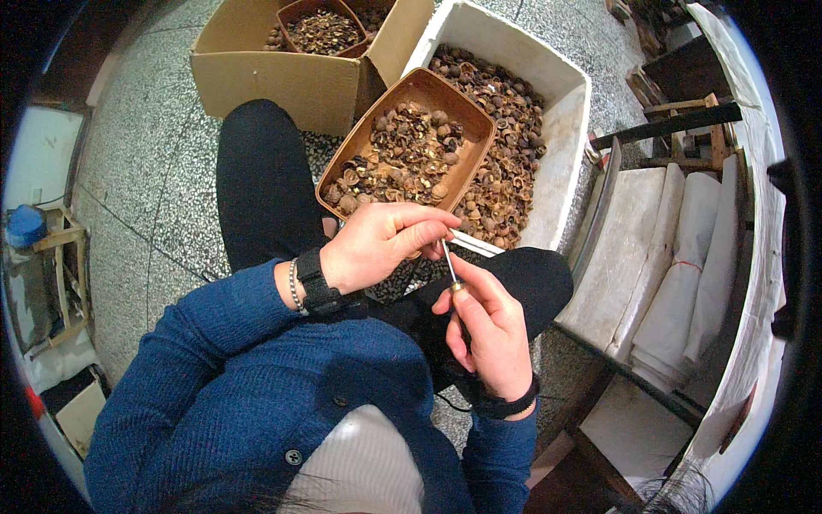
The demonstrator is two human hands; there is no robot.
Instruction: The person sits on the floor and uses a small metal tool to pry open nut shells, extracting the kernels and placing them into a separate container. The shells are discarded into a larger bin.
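Observation:
My right hand [485, 315] grips a slim tool with a bare metal shaft [449, 263], perhaps an awl or small screwdriver. Its tip meets the fingertips of my left hand [385, 244]. Between the left thumb and fingers is a small piece, apparently walnut, mostly hidden by them. Just beyond my hands, a brown plastic basin [403, 80] tilts on the rim of a white foam box [565, 160]. Whole walnuts, cracked shells [411, 141] and pale kernel bits lie in the basin. Brown walnut shells [507, 160] fill much of the foam box.
A cardboard box [276, 83] stands at the far left of the foam box, with a second brown basin [324, 32] of walnut pieces in it. Rolled white sheets [681, 257] lie on a rack at right. A wooden frame [61, 276] stands at left on speckled terrazzo floor [148, 160].

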